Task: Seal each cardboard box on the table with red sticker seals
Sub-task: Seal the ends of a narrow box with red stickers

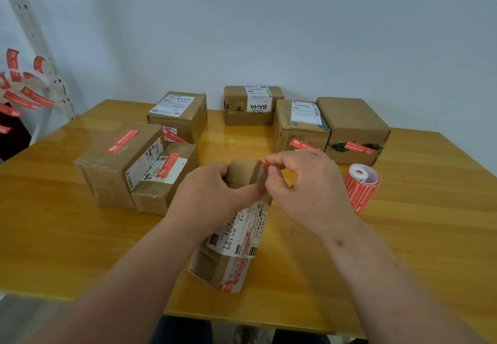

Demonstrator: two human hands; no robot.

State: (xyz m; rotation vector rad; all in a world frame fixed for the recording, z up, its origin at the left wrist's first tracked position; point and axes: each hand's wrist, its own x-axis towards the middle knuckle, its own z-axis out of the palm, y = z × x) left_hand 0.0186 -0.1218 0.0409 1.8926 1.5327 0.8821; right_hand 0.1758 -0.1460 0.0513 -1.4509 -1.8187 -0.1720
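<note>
A long cardboard box (231, 252) with a white shipping label lies in front of me on the yellow table (403, 236). My left hand (215, 195) grips its far end, thumb stretched across the top. My right hand (304, 182) pinches a red sticker seal (265, 165) at that end's upper right corner. A roll of red sticker seals (361, 189) lies just right of my right hand.
Two sealed boxes (121, 163) sit at the left, with one more box (178, 113) behind them. Three boxes (301, 121) stand at the back right; two carry red seals. Loose red sticker strips (18, 88) hang at the far left by a metal upright.
</note>
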